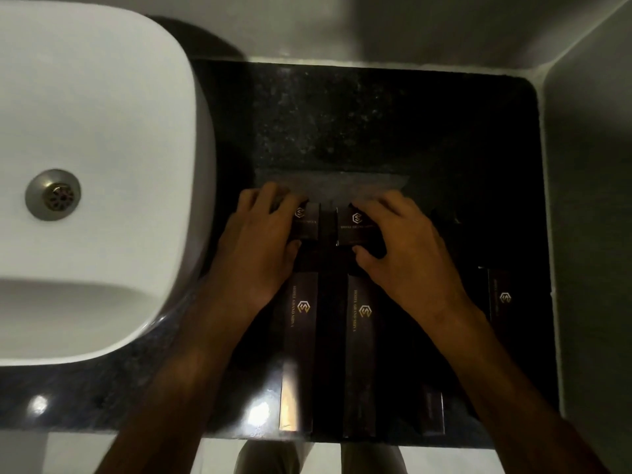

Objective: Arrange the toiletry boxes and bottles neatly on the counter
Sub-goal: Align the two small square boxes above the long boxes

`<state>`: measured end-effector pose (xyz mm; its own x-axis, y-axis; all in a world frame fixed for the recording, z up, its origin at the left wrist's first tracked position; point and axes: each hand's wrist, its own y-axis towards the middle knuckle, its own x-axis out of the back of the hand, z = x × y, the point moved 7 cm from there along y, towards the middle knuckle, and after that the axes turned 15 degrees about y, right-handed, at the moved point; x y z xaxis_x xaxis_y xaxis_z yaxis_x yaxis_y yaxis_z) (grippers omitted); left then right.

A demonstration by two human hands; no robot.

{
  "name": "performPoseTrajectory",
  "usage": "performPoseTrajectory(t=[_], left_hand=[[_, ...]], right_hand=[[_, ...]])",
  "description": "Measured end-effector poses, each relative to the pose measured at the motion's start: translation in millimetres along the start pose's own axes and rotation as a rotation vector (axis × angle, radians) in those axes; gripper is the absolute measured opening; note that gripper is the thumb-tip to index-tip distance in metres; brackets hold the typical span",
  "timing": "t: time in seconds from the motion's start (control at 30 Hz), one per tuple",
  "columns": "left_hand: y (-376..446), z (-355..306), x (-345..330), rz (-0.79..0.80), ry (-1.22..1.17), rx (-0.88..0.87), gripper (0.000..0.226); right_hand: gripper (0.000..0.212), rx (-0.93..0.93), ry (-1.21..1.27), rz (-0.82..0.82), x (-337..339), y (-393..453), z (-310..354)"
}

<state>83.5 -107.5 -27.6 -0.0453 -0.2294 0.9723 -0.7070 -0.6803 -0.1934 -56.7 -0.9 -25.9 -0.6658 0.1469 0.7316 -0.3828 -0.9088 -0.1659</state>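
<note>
You are looking straight down at a dark speckled counter [376,124], with a white basin [95,165] sitting to the left and its metal drain [53,195] showing in the bowl. Your left hand [260,248] is lying over a small dark box [305,221] with a gold emblem, fingers curled across its far edge and thumb pressing at its near edge, so you are grasping that box. Your right hand [403,241] is doing the same to a second small box [354,224] just to the right, fingers over the far side and thumb tucked against the near side, gripping it. The two small boxes are sitting side by side near the middle of the counter, a narrow gap between them, printed faces up. Nearer to you, two long dark boxes are lying lengthwise: the left long box [300,343] directly behind the left small box, and the right long box [362,350] behind the right one, both running to the near edge of the counter. Another long box [501,295] is lying far to the right, close to the counter's right edge, well apart from the hands. One more dark box [433,413] is lying at the near edge, too dim to make out clearly.
</note>
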Motion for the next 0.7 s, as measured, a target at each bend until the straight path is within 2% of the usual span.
performPoseTrajectory(t=[0.7], left_hand=[[-1.4,-2.6,-5.6,0.003,0.000,0.027,0.066]], right_hand=[[0.062,-0.010,-0.010,-0.006,-3.5,0.3,-2.9]])
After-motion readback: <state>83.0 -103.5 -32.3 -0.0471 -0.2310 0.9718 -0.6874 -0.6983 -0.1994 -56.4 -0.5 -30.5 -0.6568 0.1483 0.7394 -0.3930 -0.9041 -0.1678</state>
